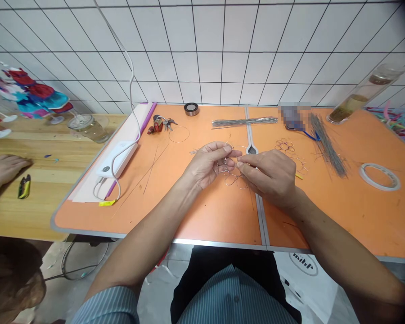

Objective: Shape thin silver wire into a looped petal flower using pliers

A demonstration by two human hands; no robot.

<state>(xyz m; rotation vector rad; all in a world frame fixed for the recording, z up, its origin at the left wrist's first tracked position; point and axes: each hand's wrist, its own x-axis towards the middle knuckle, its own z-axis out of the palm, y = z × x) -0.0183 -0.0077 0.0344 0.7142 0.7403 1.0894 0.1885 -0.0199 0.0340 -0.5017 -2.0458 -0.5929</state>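
Note:
Over the middle of the orange table, my left hand [211, 164] pinches a thin wire [236, 181] bent into several petal-like loops. The loops hang below and between the fingers. From the other side, my right hand [270, 173] has thumb and forefinger closed on the same wire, close to my left fingertips. Part of the wire is hidden behind the fingers. Two flower-shaped wire pieces, one of them a ring of loops [285, 144], lie right of my right hand. A bundle of straight wires [245, 121] lies behind my hands.
A tied wire bundle [329, 144], a white tape roll [380, 176] and a tilted glass bottle [364, 94] are at right. Keys [165, 121], black tape [191, 108] and a white power strip [117, 158] are left. Another person's hand [8, 168] rests near pliers [24, 186].

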